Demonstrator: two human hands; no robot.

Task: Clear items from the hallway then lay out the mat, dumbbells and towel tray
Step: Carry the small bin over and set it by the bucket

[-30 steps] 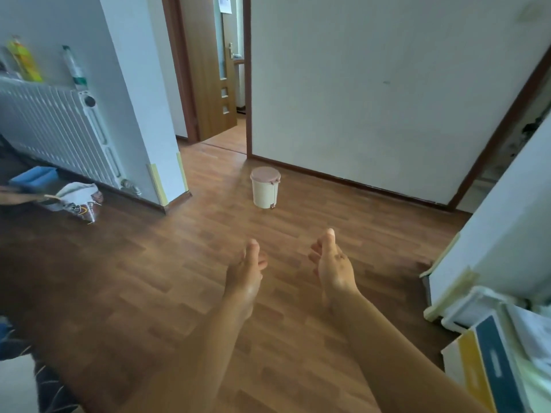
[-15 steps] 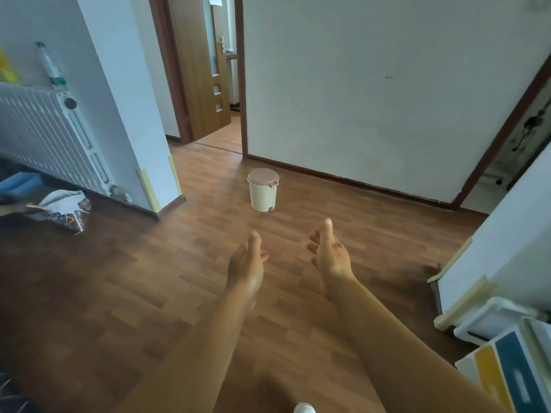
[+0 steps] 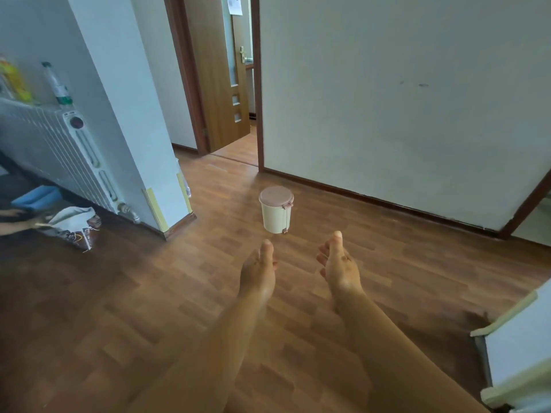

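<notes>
Pedal bin (image 3: 275, 211): cream with a pink lid, upright on the wooden floor (image 3: 119, 293) near the white wall (image 3: 387, 99), just beyond both hands and touching neither.
Left hand (image 3: 258, 271): thumb up, fingers (image 3: 275, 265) loosely curled, holding nothing.
Right hand (image 3: 340, 266): beside the left but apart from it, loosely curled, empty.

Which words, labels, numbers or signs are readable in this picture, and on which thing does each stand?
Nothing here can be read with certainty.
Paper sheet on the door: print too small and blurred.
Clear bottle: green label, blurred.
Yellow bottle: label blurred.
Bag: print unreadable.
</notes>
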